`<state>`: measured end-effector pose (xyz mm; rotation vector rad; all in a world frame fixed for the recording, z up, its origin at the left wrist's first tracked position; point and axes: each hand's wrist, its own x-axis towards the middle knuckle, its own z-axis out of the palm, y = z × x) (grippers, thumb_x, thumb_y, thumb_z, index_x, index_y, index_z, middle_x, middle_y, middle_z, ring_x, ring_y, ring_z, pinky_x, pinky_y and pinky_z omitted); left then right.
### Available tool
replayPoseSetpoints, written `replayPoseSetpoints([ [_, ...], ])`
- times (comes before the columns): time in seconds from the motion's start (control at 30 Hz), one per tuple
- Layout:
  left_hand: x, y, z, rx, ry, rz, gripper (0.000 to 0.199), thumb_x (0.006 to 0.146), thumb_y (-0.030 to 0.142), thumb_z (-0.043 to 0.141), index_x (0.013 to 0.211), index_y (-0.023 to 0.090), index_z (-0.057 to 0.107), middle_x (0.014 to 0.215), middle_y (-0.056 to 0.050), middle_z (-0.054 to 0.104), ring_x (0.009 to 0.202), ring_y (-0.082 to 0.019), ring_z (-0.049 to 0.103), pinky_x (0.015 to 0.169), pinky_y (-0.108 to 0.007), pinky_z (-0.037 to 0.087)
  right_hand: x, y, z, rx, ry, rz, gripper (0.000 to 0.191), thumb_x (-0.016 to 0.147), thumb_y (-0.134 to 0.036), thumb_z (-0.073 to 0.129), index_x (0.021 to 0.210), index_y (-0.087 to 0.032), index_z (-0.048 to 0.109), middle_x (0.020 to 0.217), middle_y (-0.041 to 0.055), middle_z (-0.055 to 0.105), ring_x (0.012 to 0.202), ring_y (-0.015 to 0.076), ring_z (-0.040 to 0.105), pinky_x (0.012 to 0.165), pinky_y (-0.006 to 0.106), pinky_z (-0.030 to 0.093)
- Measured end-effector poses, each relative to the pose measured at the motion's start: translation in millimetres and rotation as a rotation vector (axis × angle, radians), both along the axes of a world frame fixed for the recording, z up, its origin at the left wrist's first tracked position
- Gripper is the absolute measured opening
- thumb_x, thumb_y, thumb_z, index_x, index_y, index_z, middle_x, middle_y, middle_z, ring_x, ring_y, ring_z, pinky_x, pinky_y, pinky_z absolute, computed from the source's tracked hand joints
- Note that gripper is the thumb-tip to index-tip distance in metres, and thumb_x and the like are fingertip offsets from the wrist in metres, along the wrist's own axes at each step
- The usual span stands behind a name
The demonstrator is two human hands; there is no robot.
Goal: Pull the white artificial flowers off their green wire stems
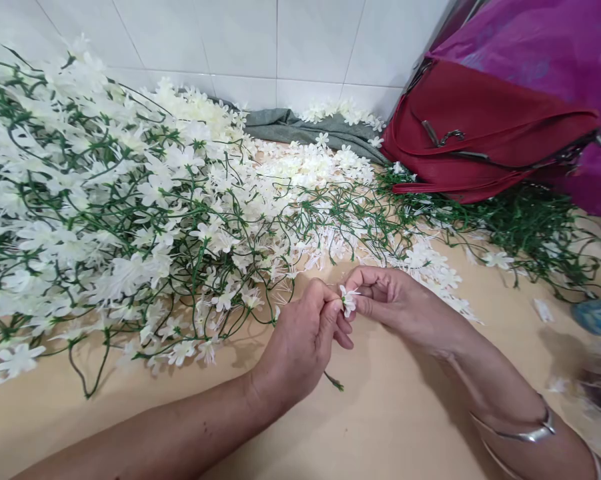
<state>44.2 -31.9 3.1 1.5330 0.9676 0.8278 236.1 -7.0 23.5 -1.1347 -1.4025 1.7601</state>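
Observation:
Between my hands is a small white artificial flower (349,301) with a green base. My left hand (307,333) is closed, pinching the flower's green base between thumb and forefinger. A green stem end (334,381) pokes out below that hand. From the other side, my right hand (387,300) pinches at the flower's white petals or stamens with thumb and forefinger; the exact contact is too small to make out. Just beyond my hands lie loose white petals and stamens (325,243) on the tan tabletop (370,427).
A tall heap of white flowers on green stems (105,200) fills the left. Bare green stems (520,220) lie at right, below a red handbag (485,127) and a purple bag (545,47). Grey cloth (300,130) runs along the tiled wall (310,40).

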Motion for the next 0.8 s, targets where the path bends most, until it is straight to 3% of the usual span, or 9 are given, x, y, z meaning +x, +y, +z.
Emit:
replayPoseSetpoints([
  [0.27,1.9,0.1,-2.0,-0.016,-0.086,0.018,0.026,0.111,0.037,0.040,0.093,0.021,0.049,0.084,-0.001,0.067,0.070,-0.015,0.075,0.070,-0.028,0.055,1.7,-1.0,-2.1,0.091,0.048,-0.042,0.028,0.089,-0.045,0.080,0.088,-0.020,0.068,0.073,0.0011,0.072,0.070,0.0179,0.068,0.070,0.032,0.053],
  [0.43,5.0,2.1,-6.7,-0.079,-0.263,0.068,0.023,0.111,0.039,0.040,0.100,0.020,0.048,0.088,0.000,0.065,0.069,-0.012,0.070,0.075,-0.030,0.056,13.5,5.6,-1.9,0.257,-0.014,-0.362,0.026,0.085,-0.042,0.084,0.089,-0.021,0.071,0.078,0.0003,0.070,0.072,0.0154,0.063,0.071,0.029,0.048],
  [0.6,7.0,1.7,-8.2,-0.125,-0.341,0.115,0.021,0.110,0.034,0.045,0.125,0.020,0.042,0.087,0.001,0.068,0.066,-0.011,0.069,0.073,-0.029,0.056,24.7,12.0,-5.1,0.481,-0.228,-0.611,0.022,0.087,-0.039,0.080,0.082,-0.023,0.068,0.073,-0.0006,0.064,0.069,0.0164,0.057,0.067,0.030,0.044],
  [0.7,6.8,2.1,-6.3,-0.139,-0.399,0.143,0.030,0.109,0.030,0.050,0.135,0.021,0.038,0.086,0.002,0.071,0.065,-0.011,0.071,0.073,-0.027,0.057,26.9,10.6,-4.5,0.565,-0.406,-0.590,0.016,0.089,-0.035,0.075,0.082,-0.023,0.067,0.076,0.0005,0.064,0.073,0.0180,0.057,0.071,0.031,0.043],
  [0.8,6.9,3.6,-4.8,-0.088,-0.479,0.212,0.018,0.107,0.026,0.051,0.124,0.024,0.043,0.087,0.004,0.071,0.064,-0.009,0.071,0.075,-0.027,0.058,28.1,8.8,-6.1,0.592,-0.588,-0.517,0.012,0.089,-0.031,0.070,0.082,-0.022,0.066,0.077,0.0007,0.065,0.072,0.0182,0.057,0.069,0.032,0.043],
])
